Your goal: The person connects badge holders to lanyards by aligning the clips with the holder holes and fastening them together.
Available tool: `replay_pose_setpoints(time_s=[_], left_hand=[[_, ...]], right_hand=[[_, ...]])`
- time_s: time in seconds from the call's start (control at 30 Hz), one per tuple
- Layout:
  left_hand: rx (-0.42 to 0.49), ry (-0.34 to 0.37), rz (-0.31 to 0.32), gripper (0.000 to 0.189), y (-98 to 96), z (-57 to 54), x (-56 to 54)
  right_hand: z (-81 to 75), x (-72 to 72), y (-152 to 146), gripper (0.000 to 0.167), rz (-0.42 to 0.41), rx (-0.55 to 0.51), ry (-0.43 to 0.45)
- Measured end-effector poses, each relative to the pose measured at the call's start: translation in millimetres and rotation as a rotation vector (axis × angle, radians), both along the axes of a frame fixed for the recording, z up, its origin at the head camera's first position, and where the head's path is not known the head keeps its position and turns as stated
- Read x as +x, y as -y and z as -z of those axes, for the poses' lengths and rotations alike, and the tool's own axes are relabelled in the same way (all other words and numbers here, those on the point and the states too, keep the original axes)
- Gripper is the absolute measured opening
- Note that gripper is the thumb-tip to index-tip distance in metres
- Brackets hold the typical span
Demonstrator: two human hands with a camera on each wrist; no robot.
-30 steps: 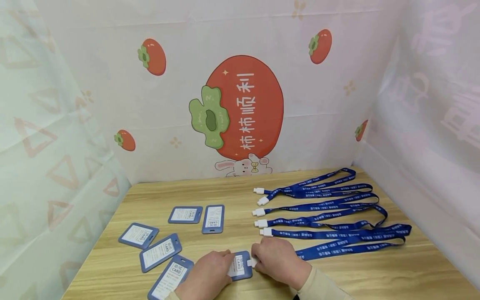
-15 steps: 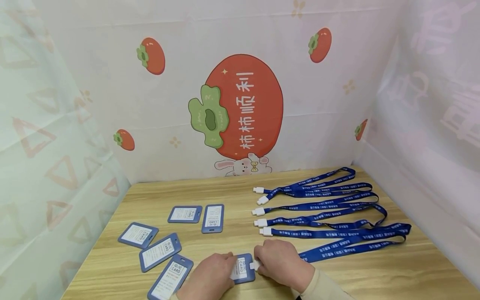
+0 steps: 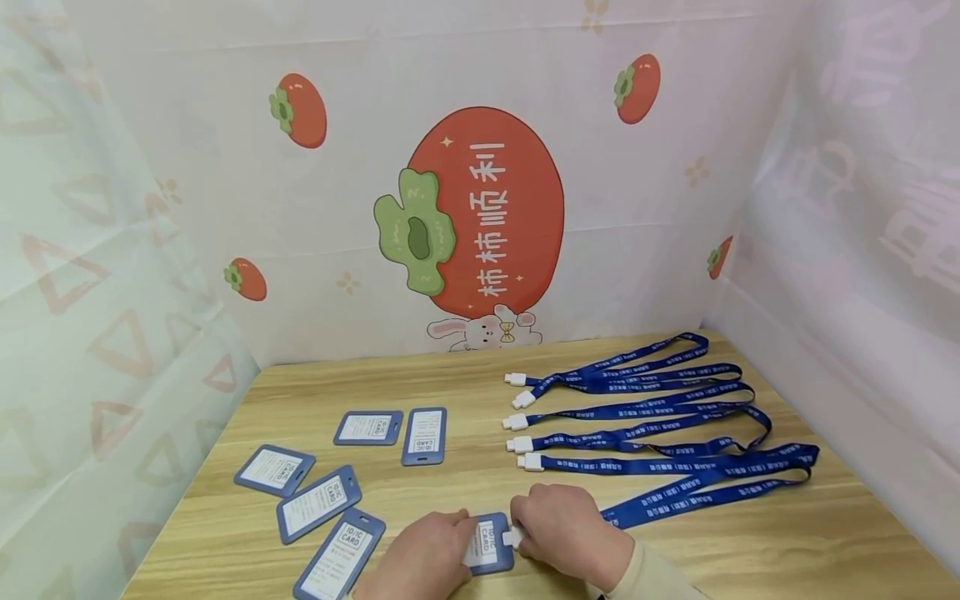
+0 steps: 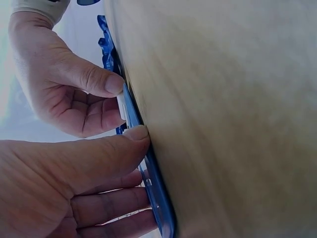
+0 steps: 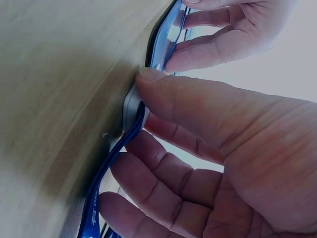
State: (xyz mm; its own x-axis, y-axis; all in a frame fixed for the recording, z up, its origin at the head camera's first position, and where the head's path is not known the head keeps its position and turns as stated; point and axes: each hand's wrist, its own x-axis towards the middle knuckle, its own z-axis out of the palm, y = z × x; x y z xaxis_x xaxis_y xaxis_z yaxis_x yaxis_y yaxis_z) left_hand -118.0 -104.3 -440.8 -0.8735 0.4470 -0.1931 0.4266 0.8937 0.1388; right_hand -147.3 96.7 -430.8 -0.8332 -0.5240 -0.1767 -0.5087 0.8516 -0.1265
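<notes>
At the table's near side my left hand [image 3: 427,558] pinches a blue badge holder [image 3: 491,543] by its left end, thumb on one edge and fingers on the other. The holder shows a white "ID/IC CARD" insert. My right hand [image 3: 570,532] pinches the white plastic clip [image 5: 130,106] of a blue lanyard [image 3: 660,502] between thumb and forefinger. That clip sits right at the slotted end of the holder, its tip overlapping the slot; my right fingers partly cover it. In the right wrist view the lanyard strap [image 5: 94,198] trails from the clip past my curled fingers.
Several other blue badge holders [image 3: 318,504] lie face up on the left of the wooden table [image 3: 300,383]. Several blue lanyards [image 3: 637,412] with white clips are spread on the right, loops pointing right. A printed cloth backdrop [image 3: 637,250] stands behind and at both sides.
Both hands, with the badge holder and clip between them, have shifted slightly right and toward the near edge. Both grips stay the same. The other holders and lanyards lie where they were.
</notes>
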Motion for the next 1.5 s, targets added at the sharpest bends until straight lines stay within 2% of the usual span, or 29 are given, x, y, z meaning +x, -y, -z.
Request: replay_pose_setpoints(time_s=[0.13, 0.37, 0.63, 0.87, 1.17, 1.5], left_hand=[[0.005, 0.040, -0.025, 0.048, -0.7, -0.2, 0.9], [0.017, 0.023, -0.005, 0.045, -1.1, 1.1, 4.9], [0.042, 0.081, -0.017, 0.046, -2.1, 0.8, 7.8], [0.060, 0.117, 0.004, 0.046, -2.8, 0.7, 8.1], [0.030, 0.106, 0.022, 0.049, -3.8, 1.3, 8.3], [0.043, 0.085, 0.043, 0.047, -3.3, 2.8, 10.0]], right_hand=[[-0.1, 1.5, -0.3, 0.022, -0.005, -0.005, 0.015], [-0.2, 4.1, -1.2, 0.021, -0.015, -0.005, 0.025], [-0.8, 7.7, -4.1, 0.020, -0.032, -0.015, 0.043], [-1.4, 11.0, -6.9, 0.019, -0.055, -0.020, 0.032], [-4.1, 11.7, -7.8, 0.019, -0.043, -0.014, 0.044], [-4.7, 12.0, -8.4, 0.019, -0.044, -0.008, 0.073]])
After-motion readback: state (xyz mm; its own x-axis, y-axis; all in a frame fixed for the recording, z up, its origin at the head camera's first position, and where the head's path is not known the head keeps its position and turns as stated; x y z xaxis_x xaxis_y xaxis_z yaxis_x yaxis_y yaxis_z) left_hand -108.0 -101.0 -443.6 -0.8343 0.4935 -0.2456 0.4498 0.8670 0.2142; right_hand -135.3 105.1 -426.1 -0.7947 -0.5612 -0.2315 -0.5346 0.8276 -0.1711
